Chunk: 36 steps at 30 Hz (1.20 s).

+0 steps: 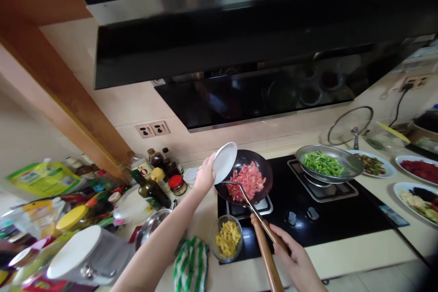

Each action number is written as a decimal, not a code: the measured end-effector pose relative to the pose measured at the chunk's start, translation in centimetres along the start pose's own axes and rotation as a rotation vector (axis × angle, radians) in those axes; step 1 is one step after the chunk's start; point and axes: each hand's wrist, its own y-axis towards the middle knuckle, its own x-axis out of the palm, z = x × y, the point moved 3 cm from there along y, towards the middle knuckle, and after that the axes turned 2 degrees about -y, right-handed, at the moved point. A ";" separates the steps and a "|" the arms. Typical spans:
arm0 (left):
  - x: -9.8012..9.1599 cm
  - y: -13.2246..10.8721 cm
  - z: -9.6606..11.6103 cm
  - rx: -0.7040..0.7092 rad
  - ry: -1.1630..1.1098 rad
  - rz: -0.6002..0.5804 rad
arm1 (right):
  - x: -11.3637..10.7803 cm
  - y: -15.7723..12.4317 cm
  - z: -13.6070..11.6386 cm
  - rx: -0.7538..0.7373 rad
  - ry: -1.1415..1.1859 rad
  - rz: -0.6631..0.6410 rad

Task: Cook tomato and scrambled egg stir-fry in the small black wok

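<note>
My left hand [204, 175] grips a white plate [226, 163], tilted up on its edge at the left rim of a dark wok [268, 174]. Chopped red pieces that look like tomato [250, 181] lie in the wok, which sits on the left burner. My right hand [297, 258] is closed around the wooden handle of a spatula [255, 212]. The spatula's metal shaft reaches into the wok; its blade is partly hidden. Beside it, the wok's own wooden handle [266, 258] points towards me. A glass bowl of scrambled egg [227, 239] stands in front of the wok.
A pan of green vegetable pieces [321, 164] rests on the right burner. Plates of food, including one of dark red meat [419, 169], line the right counter. Sauce bottles [150, 191], a jar [177, 185] and a striped towel [190, 264] are left. The range hood [239, 50] hangs above.
</note>
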 end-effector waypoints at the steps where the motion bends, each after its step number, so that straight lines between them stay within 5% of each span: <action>1: -0.1 0.2 -0.2 -0.009 0.000 0.012 | -0.3 -0.1 0.0 -0.006 -0.004 -0.009; 10: -0.1 0.2 0.3 0.003 0.010 0.028 | 0.3 2.2 -3.2 -0.232 0.023 0.059; 15: -0.6 0.1 0.8 -0.025 -0.038 0.000 | -0.8 2.4 -2.3 -0.384 -0.053 -0.024; 24: -2.3 0.0 0.3 -0.073 -0.051 0.004 | -4.0 2.5 -0.1 -0.385 -0.361 -0.026; 36: -1.2 -0.8 0.8 -0.091 -0.079 0.027 | -2.8 2.8 -0.2 -0.425 -0.360 -0.002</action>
